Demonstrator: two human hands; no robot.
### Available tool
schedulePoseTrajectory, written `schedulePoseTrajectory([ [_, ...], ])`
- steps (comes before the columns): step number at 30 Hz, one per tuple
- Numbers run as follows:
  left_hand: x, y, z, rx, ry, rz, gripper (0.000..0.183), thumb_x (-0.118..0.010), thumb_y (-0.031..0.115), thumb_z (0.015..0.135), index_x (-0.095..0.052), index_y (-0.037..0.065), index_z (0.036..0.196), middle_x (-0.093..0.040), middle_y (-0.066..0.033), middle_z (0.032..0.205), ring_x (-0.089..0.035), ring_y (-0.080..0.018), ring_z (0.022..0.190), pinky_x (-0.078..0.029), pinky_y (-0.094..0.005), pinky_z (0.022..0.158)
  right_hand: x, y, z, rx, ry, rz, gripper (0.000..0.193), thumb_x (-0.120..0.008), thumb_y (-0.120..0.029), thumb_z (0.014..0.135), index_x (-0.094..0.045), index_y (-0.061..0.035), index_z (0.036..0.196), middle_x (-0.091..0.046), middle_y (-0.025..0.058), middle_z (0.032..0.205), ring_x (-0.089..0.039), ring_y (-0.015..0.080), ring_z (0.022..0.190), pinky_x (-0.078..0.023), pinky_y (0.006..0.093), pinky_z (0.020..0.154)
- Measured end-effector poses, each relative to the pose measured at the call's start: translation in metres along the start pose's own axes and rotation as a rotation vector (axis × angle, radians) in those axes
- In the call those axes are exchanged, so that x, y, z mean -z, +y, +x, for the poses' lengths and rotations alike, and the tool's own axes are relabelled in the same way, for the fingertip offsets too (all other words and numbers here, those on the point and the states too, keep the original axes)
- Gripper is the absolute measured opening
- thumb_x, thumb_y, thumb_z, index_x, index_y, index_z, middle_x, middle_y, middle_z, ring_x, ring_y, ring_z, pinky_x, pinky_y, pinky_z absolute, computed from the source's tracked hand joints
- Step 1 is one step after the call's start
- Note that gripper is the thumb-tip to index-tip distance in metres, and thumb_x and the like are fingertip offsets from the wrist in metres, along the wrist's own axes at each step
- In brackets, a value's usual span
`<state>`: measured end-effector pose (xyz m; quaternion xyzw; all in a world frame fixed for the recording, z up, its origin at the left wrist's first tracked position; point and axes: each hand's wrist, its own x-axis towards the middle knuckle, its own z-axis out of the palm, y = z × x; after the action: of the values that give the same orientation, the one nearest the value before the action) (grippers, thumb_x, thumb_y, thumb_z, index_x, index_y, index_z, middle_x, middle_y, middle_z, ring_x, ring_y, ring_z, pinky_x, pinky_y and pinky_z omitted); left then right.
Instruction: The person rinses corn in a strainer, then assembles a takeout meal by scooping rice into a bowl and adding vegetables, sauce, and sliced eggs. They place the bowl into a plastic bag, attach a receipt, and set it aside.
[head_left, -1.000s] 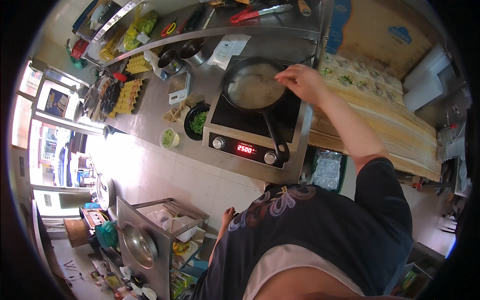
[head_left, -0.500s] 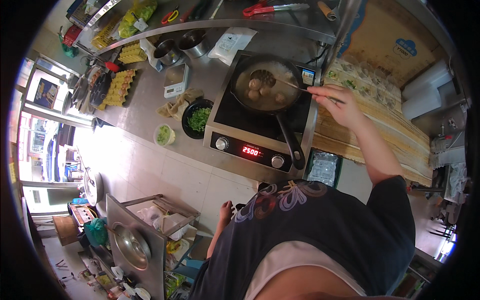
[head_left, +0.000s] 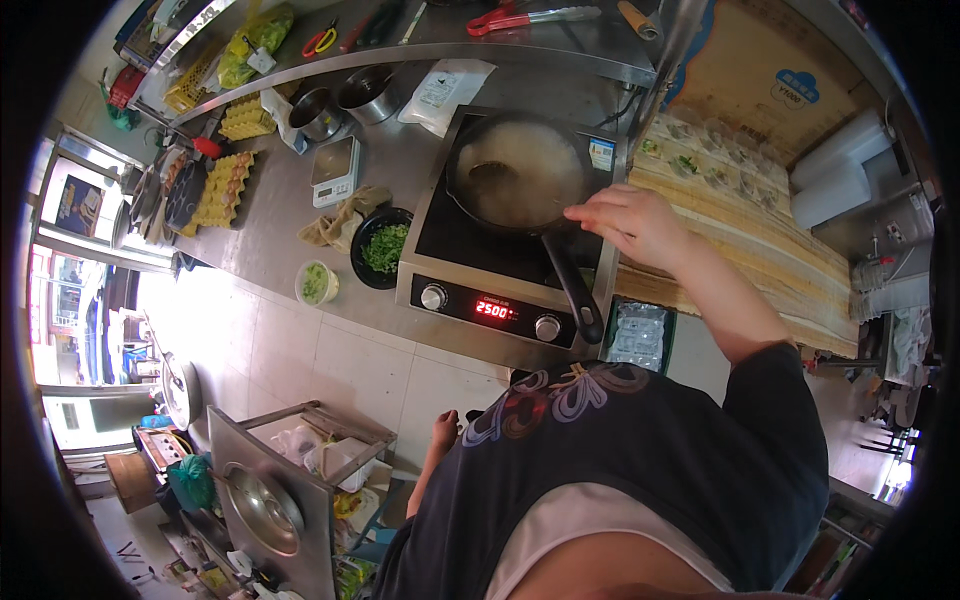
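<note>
1. The right hand (head_left: 635, 228) is held over the near-right rim of the pan (head_left: 492, 225), its fingers pinched together, seemingly around the thin handle of the ladle (head_left: 492, 180), though that handle is hazed
2. The ladle's dark bowl is set well left of those fingers, in the cloudy liquid (head_left: 540, 165); a grip outside the rim was presumably chosen to spare the fingers heat
3. The pan is rested on the induction cooker (head_left: 450, 240), just left of the right hand, its handle (head_left: 571, 288) turned toward the body, probably for easy reach
4. The left hand (head_left: 445, 428) is hung low beside the body, well apart from the pan, apparently unneeded; its fingers look loosely curled, but whether anything is held cannot be told
5. Ahead and left of the left hand, chopped greens (head_left: 384, 247) are placed in a black bowl (head_left: 362, 270), likely within easy reach
</note>
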<state>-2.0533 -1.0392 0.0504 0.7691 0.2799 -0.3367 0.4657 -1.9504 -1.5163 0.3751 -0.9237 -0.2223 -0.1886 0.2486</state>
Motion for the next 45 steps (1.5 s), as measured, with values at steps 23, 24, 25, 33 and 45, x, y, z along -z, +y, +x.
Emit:
schedulePoseTrajectory([
  [23,-0.006,-0.003,0.014,0.048,-0.018,-0.052,0.038,-0.055,0.033,0.089,-0.058,0.005,0.113,-0.061,-0.0041,0.092,-0.058,-0.0137,0.073,-0.043,-0.0284,0.054,-0.006,0.039,-0.036,-0.775,0.506,0.871,0.025,-0.052,-0.016,0.096,-0.062,-0.0001,0.112,-0.064,0.0044,0.084,-0.055,0.0080,0.072,-0.047,0.0219,0.067],
  [24,-0.005,-0.003,0.013,0.088,0.012,-0.028,0.038,-0.055,0.033,0.089,-0.058,0.005,0.113,-0.061,-0.0042,0.092,-0.059,-0.0137,0.073,-0.043,-0.0285,0.054,-0.005,0.039,-0.038,-0.776,0.511,0.864,0.025,-0.051,-0.016,0.096,-0.061,-0.0001,0.112,-0.064,0.0044,0.084,-0.055,0.0078,0.072,-0.047,0.0217,0.067],
  [25,-0.004,-0.004,0.013,0.045,-0.013,-0.048,0.038,-0.055,0.033,0.088,-0.058,0.004,0.113,-0.061,-0.0043,0.092,-0.059,-0.0137,0.073,-0.043,-0.0285,0.054,-0.004,0.039,-0.039,-0.779,0.526,0.856,0.025,-0.051,-0.016,0.096,-0.061,-0.0002,0.113,-0.064,0.0045,0.084,-0.055,0.0076,0.071,-0.047,0.0214,0.067],
  [33,0.003,-0.028,0.027,-0.006,-0.032,-0.040,0.037,-0.055,0.032,0.088,-0.059,0.003,0.111,-0.061,-0.0047,0.089,-0.059,-0.0137,0.072,-0.045,-0.0291,0.055,-0.001,0.031,-0.039,-0.888,0.619,0.975,0.025,-0.053,-0.018,0.095,-0.062,0.0003,0.110,-0.064,0.0044,0.080,-0.055,0.0079,0.067,-0.047,0.0211,0.062],
  [45,0.011,-0.010,0.029,0.022,-0.052,0.058,0.034,-0.057,0.030,0.088,-0.059,0.003,0.108,-0.060,-0.0038,0.087,-0.057,-0.0127,0.071,-0.045,-0.0286,0.057,0.059,0.053,-0.110,-0.883,0.986,1.132,0.024,-0.057,-0.025,0.093,-0.064,-0.0059,0.107,-0.064,0.0015,0.080,-0.057,0.0068,0.067,-0.049,0.0217,0.064],
])
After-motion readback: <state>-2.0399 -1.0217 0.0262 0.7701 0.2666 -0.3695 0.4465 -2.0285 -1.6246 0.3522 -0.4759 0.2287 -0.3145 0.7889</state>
